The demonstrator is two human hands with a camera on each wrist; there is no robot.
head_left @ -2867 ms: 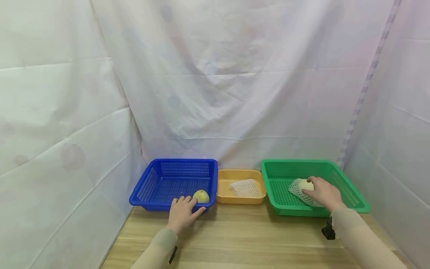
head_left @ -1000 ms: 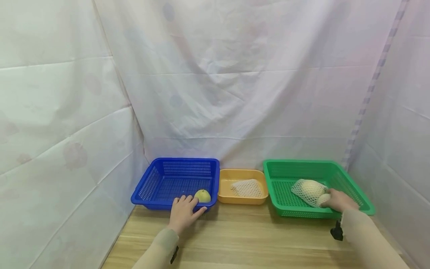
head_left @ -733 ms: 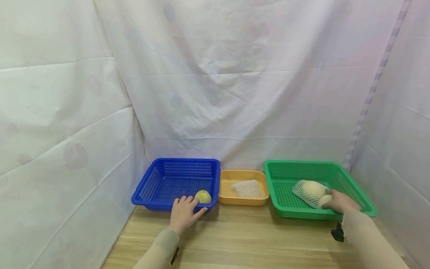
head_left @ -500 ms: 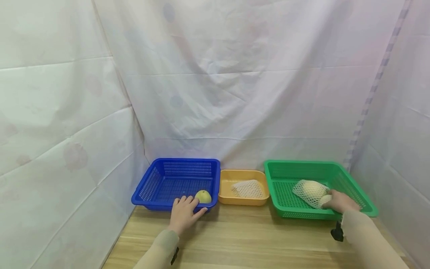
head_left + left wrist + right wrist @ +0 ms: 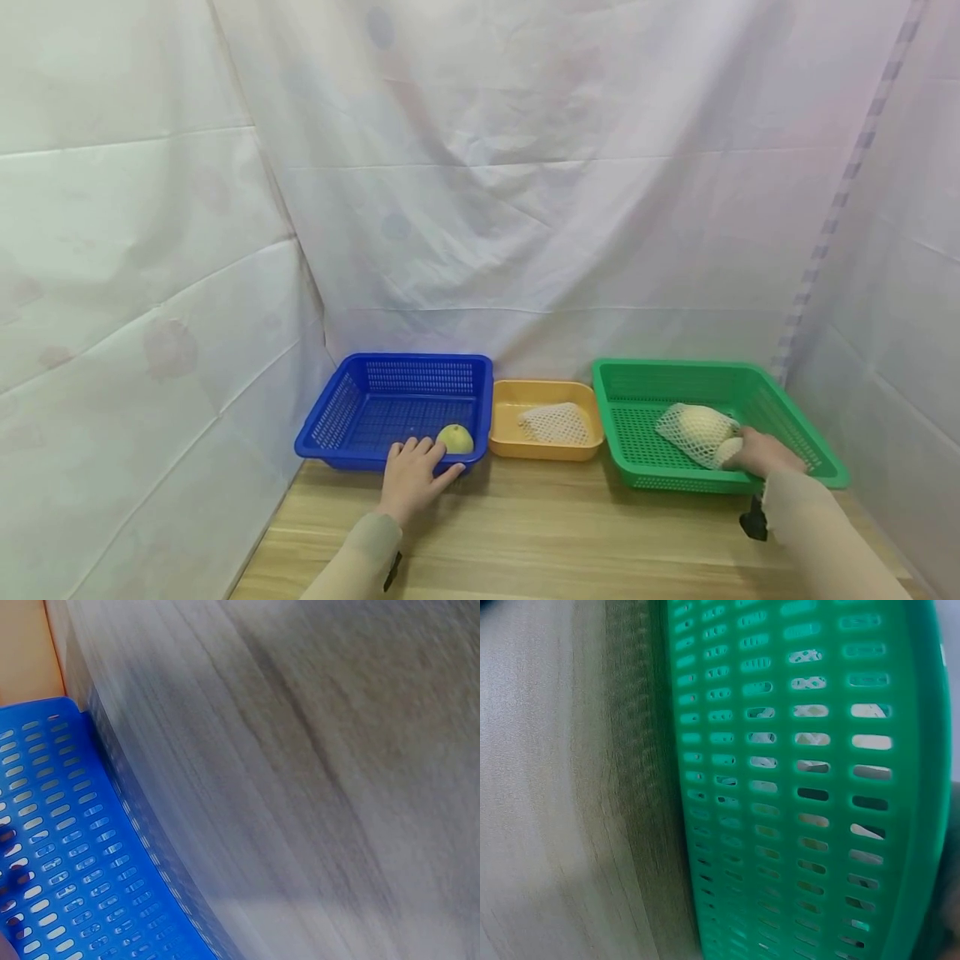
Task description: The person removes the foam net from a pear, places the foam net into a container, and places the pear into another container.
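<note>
In the head view my left hand (image 5: 409, 482) rests over the front rim of the blue basket (image 5: 390, 357), fingers relaxed over the edge and thumb spread outside. A round yellow-green fruit (image 5: 454, 439) sits just right of those fingertips. At the right, my right hand (image 5: 765, 454) reaches into the green basket (image 5: 675, 365) and pinches a small pale round fruit (image 5: 727, 452), its fingers partly hidden. Against that lies a larger pale fruit (image 5: 701, 425) inside a white foam net (image 5: 678, 433). The right wrist view shows mainly the green basket's slotted wall (image 5: 825, 780).
Between the baskets stands a yellow tray (image 5: 501, 448) with a flat white foam net (image 5: 555, 422) in it. All three containers stand on a wooden table (image 5: 540, 525). White curtains hang behind and at both sides.
My right hand has moved right and down from the larger netted fruit to the small pale one, then stayed. The left hand keeps its place on the blue basket.
</note>
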